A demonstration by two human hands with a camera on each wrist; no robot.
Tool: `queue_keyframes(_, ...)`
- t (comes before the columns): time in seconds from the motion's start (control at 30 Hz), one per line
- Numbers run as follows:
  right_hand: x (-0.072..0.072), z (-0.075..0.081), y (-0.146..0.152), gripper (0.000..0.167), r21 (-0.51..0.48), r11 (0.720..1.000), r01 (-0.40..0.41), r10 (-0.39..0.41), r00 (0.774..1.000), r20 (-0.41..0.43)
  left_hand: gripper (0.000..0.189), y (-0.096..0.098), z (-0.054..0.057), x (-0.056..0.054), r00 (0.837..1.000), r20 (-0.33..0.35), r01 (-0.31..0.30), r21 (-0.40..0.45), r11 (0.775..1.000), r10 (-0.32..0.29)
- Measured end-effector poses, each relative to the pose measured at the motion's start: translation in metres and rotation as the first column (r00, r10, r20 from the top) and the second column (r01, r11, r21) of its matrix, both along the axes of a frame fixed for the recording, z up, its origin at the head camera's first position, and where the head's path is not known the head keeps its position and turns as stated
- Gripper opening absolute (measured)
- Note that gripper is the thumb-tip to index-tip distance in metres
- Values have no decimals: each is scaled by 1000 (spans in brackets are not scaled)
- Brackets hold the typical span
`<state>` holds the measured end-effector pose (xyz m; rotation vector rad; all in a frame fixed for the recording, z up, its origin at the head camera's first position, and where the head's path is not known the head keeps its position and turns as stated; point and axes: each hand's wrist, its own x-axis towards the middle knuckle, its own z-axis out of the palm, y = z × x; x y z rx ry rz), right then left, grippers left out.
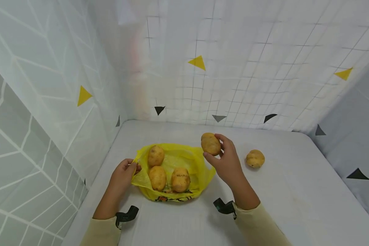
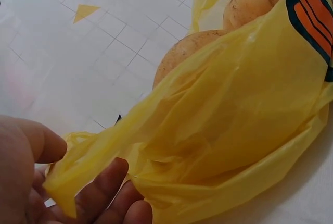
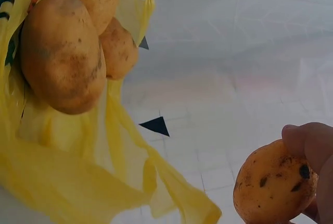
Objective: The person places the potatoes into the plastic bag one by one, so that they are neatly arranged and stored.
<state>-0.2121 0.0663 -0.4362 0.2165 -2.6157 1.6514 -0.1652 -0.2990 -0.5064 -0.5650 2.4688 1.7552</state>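
Note:
A yellow plastic bag [image 1: 199,167] lies spread on the table with its mouth up, and three potatoes [image 1: 180,179] sit in it. At the bag's left edge my left hand [image 1: 123,173] pinches the film between thumb and fingers; the left wrist view shows the gathered plastic [image 2: 93,156] there. My right hand [image 1: 228,164] grips another potato [image 1: 210,144] above the bag's far right rim. Dark spots mark that held potato [image 3: 273,185] in the right wrist view. One more potato [image 1: 255,159] rests on the table to the right of my right hand.
The white table [image 1: 295,191] reaches back to a wall sheet [image 1: 233,51] printed with grid lines and triangles. On the left hangs a patterned curtain [image 1: 49,102]. A black wrist mount [image 1: 127,214] sits at the left cuff, another mount [image 1: 224,206] at the right.

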Motion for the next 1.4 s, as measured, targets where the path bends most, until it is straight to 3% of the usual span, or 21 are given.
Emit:
queue_keyframes(0.43, -15, -11, -45, 79, -4, 992, -123, 123, 992, -15, 36, 1, 5, 1, 1000, -6, 1, -1, 1000, -1)
queue_keyframes(0.77, -23, -27, -79, 73, 42, 976, -213, 215, 976, -45, 35, 0, 5, 1, 1000, -11, -4, 15, 1000, 5)
queue_keyframes(0.93, -27, -34, -94, 73, 37, 970, -241, 242, 970, -26, 36, 0, 6, 1, 1000, -16, -5, 21, 1000, 6)
queue_keyframes(1.1, -31, -41, -105, 74, 109, 963, -244, 247, 969, -9, 36, -1, 8, -2, 1000, -28, -5, 29, 1000, 5)
queue_keyframes(1.4, -29, -50, -114, 73, 149, 955, -256, 245, 966, 86, 35, -1, 8, 2, 999, -30, 13, 21, 1000, -12)
